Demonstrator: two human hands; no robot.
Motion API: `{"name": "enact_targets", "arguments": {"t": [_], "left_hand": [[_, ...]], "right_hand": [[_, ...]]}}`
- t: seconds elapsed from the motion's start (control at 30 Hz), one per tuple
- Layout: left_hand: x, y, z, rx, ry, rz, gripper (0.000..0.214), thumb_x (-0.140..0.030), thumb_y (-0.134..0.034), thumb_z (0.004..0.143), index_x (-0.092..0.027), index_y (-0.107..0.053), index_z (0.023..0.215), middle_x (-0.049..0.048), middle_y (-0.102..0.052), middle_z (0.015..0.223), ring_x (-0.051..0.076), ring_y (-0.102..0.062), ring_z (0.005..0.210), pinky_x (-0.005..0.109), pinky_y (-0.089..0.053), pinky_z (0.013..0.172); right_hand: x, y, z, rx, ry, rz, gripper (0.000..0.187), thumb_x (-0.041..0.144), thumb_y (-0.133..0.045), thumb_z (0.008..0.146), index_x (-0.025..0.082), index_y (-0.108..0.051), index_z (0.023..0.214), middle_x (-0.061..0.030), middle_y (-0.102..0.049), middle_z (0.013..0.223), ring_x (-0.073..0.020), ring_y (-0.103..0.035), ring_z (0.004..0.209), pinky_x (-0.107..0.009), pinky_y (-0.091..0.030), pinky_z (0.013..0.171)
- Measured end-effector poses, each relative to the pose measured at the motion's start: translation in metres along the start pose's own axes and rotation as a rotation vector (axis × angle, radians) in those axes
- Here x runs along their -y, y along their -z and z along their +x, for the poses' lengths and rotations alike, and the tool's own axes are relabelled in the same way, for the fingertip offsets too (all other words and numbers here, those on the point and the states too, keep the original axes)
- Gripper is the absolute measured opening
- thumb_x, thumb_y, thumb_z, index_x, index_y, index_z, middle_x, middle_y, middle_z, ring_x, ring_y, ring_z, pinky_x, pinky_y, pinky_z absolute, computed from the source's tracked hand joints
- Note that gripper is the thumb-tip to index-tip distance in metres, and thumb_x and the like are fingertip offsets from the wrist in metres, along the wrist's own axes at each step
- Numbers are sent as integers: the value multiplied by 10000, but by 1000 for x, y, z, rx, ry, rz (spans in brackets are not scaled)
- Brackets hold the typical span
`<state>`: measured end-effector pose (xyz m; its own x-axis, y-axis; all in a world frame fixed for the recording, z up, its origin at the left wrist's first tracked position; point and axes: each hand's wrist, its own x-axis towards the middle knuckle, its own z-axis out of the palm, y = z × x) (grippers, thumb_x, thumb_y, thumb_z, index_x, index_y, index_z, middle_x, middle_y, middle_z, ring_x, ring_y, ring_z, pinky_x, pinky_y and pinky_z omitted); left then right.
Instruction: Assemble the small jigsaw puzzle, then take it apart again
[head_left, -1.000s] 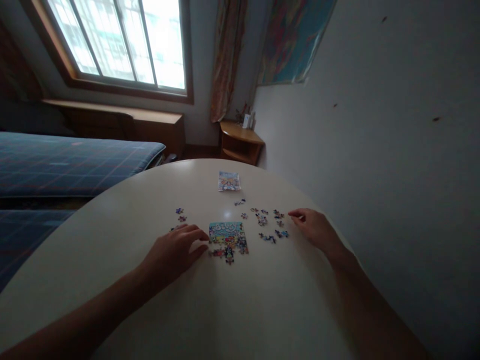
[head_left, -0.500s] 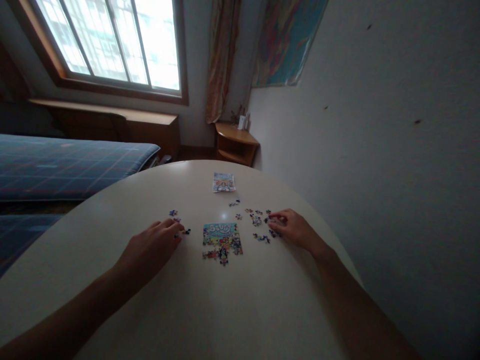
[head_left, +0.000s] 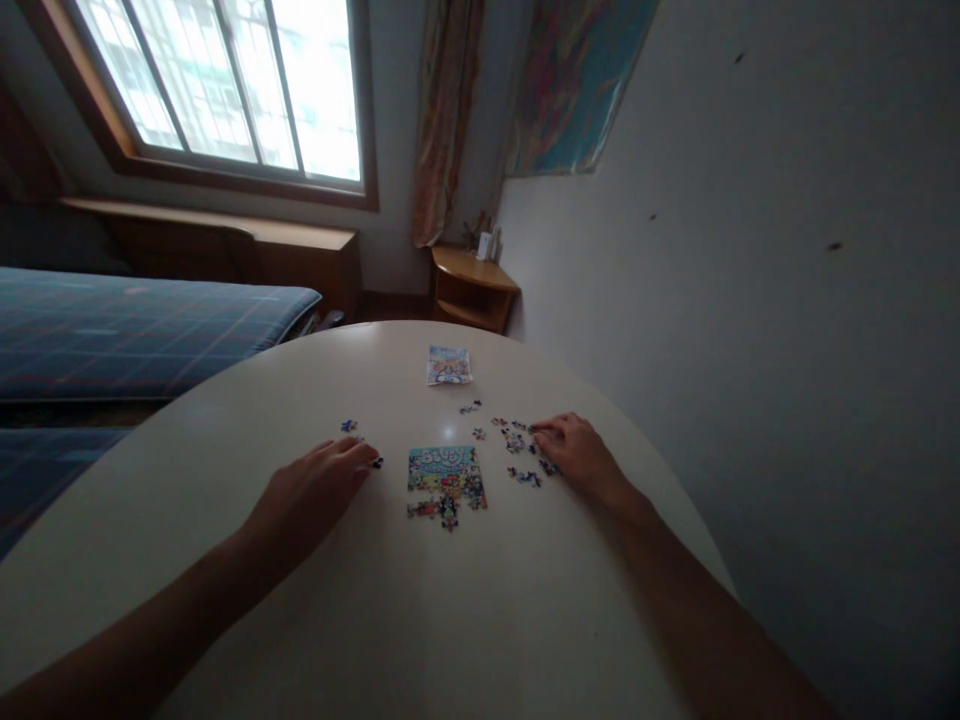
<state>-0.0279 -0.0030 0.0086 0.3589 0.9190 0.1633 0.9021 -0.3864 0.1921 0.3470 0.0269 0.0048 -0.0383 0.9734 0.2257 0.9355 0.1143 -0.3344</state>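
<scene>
A partly built colourful jigsaw puzzle (head_left: 446,480) lies on the round white table (head_left: 420,600). My left hand (head_left: 315,490) rests palm down just left of it, fingers stretched out, fingertips touching a small loose piece (head_left: 375,462). My right hand (head_left: 574,455) lies on the scattered loose pieces (head_left: 517,440) to the right of the puzzle, fingers curled over some of them; what they hold, if anything, is hidden. One more loose piece (head_left: 349,425) sits beyond my left hand.
A small picture card (head_left: 448,365) lies at the far side of the table. A wall runs close along the table's right edge. Behind are a blue bed (head_left: 135,335), a wooden corner shelf (head_left: 469,285) and a window.
My left hand has slid left from the puzzle's edge to a loose piece. My right hand has moved left onto the scattered pieces.
</scene>
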Motion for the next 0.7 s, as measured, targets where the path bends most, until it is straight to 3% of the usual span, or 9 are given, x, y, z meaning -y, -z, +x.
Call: {"name": "enact_targets", "arguments": {"t": [0.27,0.5,0.7], "left_hand": [[-15,5,-1,-30,-62,-8,251,-218,-451,919,-225,-674,1035,80,-679,1134,287,-609,1089,359,-561,703],[-30,0,-6,-83,-202,-64,225,-273,-462,949,-218,-661,1039,81,-677,1124,255,-618,1035,409,-571,813],[-42,0,-9,-57,-324,-154,203,-289,-523,939,-236,-655,1084,63,-667,1155,236,-615,1057,417,-567,866]], "right_hand": [[9,-4,1,74,1,133,207,295,-668,772,170,-724,927,-80,-653,960,-204,-602,885,-325,-469,807],[11,-4,0,73,-6,148,291,281,-685,754,172,-718,1022,-106,-648,1044,-222,-601,952,-350,-469,855],[15,-2,0,89,-8,100,259,268,-668,736,143,-693,961,-113,-646,1019,-224,-588,934,-351,-462,836]]}}
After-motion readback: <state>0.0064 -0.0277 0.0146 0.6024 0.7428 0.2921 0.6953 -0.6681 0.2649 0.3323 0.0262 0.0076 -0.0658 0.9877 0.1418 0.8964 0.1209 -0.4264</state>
